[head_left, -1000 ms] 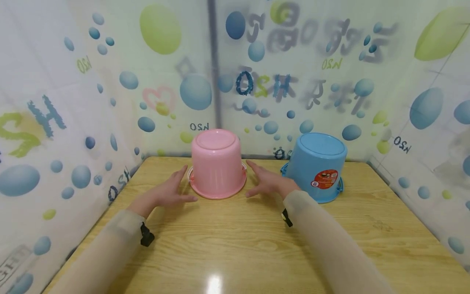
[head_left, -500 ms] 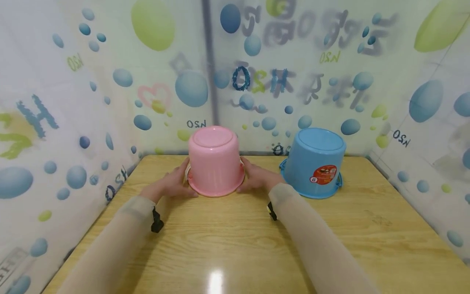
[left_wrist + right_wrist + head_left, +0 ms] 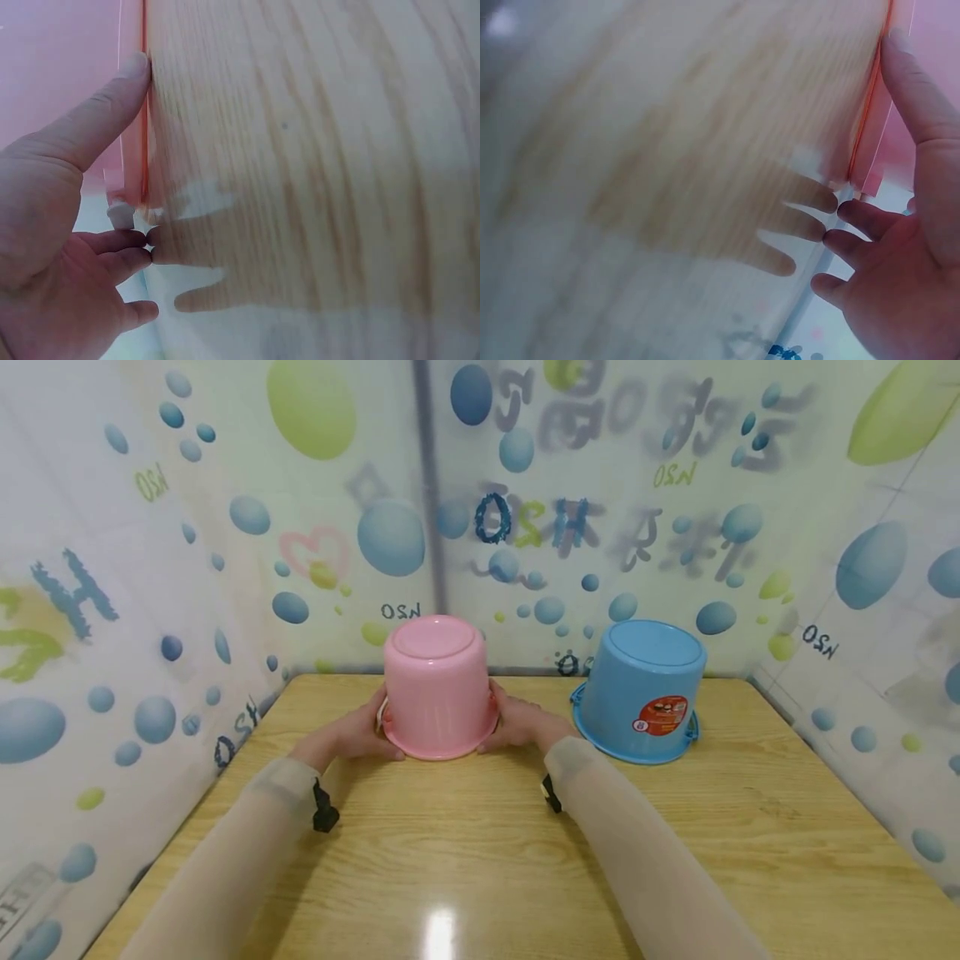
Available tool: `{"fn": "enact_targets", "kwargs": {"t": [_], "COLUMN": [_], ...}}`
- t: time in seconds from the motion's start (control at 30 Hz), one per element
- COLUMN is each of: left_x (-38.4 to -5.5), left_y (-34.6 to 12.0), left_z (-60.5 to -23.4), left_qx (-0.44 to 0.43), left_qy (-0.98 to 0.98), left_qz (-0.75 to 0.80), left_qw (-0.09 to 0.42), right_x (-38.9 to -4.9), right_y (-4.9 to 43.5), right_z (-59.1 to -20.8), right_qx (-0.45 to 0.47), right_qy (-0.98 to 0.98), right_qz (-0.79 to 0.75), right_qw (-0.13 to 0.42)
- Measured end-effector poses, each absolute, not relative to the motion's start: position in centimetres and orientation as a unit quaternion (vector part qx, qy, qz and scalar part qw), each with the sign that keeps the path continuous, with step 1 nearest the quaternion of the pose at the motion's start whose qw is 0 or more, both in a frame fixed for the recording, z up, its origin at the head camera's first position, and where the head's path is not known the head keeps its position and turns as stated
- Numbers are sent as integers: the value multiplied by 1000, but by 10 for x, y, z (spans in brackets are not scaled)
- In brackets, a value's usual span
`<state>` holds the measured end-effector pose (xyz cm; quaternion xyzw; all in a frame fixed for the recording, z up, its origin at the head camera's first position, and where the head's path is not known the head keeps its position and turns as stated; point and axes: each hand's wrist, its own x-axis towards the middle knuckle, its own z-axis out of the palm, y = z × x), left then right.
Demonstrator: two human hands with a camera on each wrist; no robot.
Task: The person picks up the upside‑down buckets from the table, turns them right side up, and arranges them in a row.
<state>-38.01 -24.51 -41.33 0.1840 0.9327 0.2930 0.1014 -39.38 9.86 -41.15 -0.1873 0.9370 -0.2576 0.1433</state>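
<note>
Near the middle of the head view, I have the pink bucket standing upside down on the worktop, with my left grip and right grip grasping it from either side, each thumb laid against the lower rim. Right of centre in the frame, apart from my right grip, I see the blue bucket, also upside down, its red label facing me, while a spotted backdrop fills the upper part.

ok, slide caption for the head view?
Left hand and right hand on opposite sides of an upturned pink bucket, an upturned blue bucket nearby.
</note>
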Motion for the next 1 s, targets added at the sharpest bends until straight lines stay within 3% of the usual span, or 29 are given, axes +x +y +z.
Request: {"fn": "enact_targets", "kwargs": {"t": [0.77, 1.0], "left_x": [-362, -353], "left_y": [-271, -272], "left_z": [-406, -401], "left_qx": [205, 222], "left_qy": [909, 896], "left_qz": [351, 376], "left_qw": [91, 78], "right_x": [-378, -374], "right_y": [105, 105], "right_z": [-403, -402], "right_qx": [-230, -230], "right_qy": [897, 898], "right_qz": [-345, -349], "right_qw": [154, 135]}}
